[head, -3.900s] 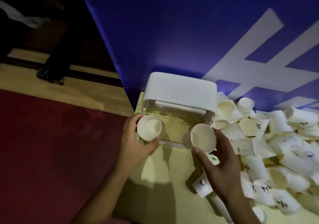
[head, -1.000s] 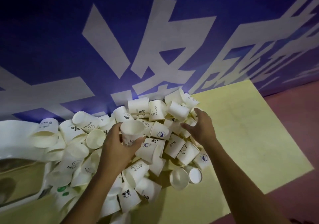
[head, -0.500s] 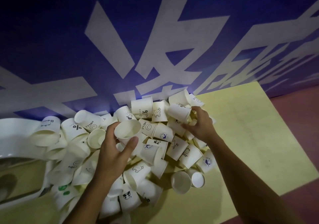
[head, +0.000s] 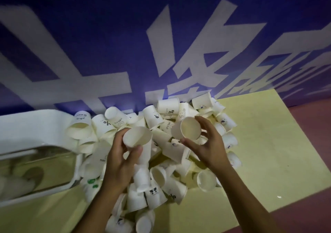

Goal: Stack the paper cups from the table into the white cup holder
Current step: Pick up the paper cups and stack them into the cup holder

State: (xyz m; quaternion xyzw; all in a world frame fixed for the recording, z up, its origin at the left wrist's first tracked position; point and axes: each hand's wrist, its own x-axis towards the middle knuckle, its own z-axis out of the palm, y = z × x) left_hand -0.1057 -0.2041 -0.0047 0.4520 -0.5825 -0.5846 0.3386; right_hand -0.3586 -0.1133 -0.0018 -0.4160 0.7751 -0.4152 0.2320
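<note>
Both grips are curled round one paper cup each, above the pile of cups (head: 157, 184) on the yellow surface (head: 259, 143). From the left: the white cup holder (head: 35, 128) lies just beside the pile, the left grip (head: 120, 161) holds a first cup (head: 138, 136) with its mouth toward the camera, and the right grip (head: 207, 150) holds a second cup (head: 189, 130) the same way. Some cups in the pile carry "%" or "HELLO", and the blue wall (head: 107, 35) behind bears large white characters, not readable to me.
</note>
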